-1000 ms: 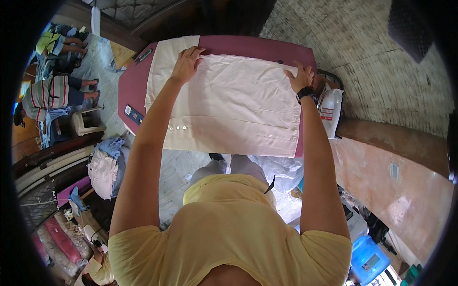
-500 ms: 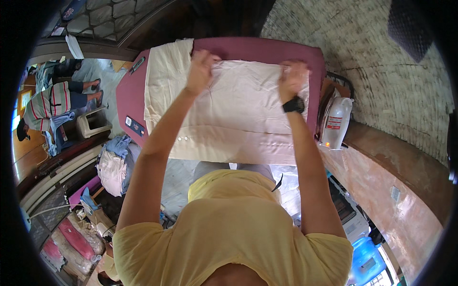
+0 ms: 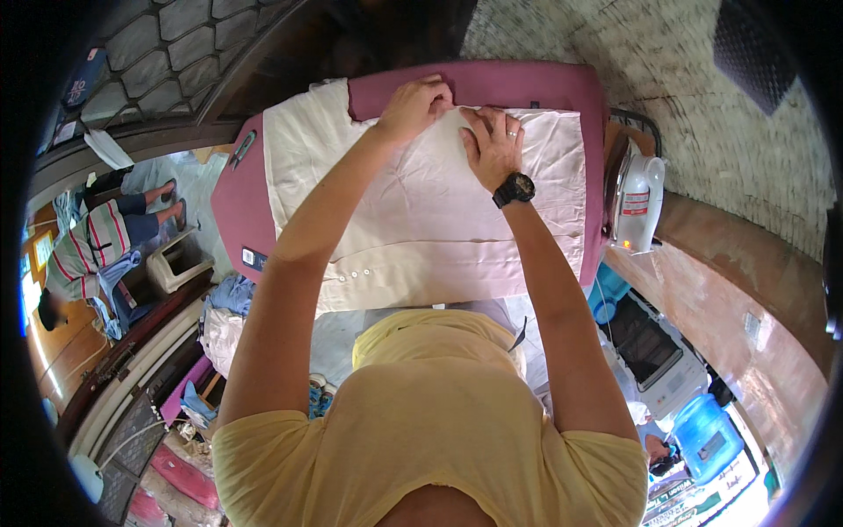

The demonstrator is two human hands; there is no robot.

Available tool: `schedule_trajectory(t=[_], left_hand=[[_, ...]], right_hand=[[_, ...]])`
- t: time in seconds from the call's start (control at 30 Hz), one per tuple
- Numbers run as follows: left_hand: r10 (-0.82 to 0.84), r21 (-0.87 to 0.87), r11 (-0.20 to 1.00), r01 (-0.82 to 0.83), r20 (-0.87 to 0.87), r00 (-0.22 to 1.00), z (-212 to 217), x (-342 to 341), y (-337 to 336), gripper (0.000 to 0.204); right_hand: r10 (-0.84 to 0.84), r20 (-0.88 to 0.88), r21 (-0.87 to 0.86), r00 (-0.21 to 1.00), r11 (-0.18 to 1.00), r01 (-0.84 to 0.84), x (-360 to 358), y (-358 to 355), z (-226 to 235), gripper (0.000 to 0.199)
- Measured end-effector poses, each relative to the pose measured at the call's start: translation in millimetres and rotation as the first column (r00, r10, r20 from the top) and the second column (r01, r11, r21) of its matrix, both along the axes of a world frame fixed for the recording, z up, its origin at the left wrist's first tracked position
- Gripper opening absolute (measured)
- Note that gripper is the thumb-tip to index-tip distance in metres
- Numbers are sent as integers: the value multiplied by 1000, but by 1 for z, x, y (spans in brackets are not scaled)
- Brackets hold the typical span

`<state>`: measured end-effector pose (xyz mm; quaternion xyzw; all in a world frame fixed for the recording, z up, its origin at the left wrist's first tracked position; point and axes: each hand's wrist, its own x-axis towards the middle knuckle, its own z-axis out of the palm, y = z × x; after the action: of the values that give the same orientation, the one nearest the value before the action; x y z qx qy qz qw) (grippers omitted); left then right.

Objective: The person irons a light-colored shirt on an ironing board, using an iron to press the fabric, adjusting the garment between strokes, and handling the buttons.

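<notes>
A cream garment (image 3: 457, 211), with a few small buttons along its near edge, lies spread over a board with a maroon cover (image 3: 536, 81). At the garment's far edge my left hand (image 3: 418, 107) has its fingers curled together, pinching the fabric there. My right hand (image 3: 493, 147), wearing a ring and a black watch, rests just right of it. Its fingers are spread on the cloth. Light creases run across the fabric around both hands.
A white iron (image 3: 638, 198) with a glowing light stands beyond the board's right end. A green-handled tool (image 3: 243, 149) and a phone (image 3: 254, 258) lie on the board's left side. A person in a striped shirt (image 3: 95, 246) is off to the left.
My right hand has moved left from the garment's right side to beside my left hand. My left hand has shifted right along the far edge. The garment's right edge now lies further right.
</notes>
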<state>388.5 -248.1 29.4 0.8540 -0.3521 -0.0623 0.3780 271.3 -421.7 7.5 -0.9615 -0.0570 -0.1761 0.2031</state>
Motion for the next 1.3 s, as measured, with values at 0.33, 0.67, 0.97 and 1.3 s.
schedule_trajectory(t=[0.33,0.67,0.97,1.3], left_hand=[[152,-186,972,-143,34,988,5,25,8,12],[221,-92,968,-234,-134,966,-3,18,4,14],[425,-165,903,-397,199,883,-23,49,4,23],[105,-93,991,-95,112,988,11,-9,-44,27]], right_hand=[[-7,16,6,1000,1000,7,1,1,1,35],[6,12,30,1000,1000,-6,1,1,1,35],[-12,-22,11,1000,1000,12,0,2,3,34],[-491,118,74,863,871,485,-5,-147,-4,32]])
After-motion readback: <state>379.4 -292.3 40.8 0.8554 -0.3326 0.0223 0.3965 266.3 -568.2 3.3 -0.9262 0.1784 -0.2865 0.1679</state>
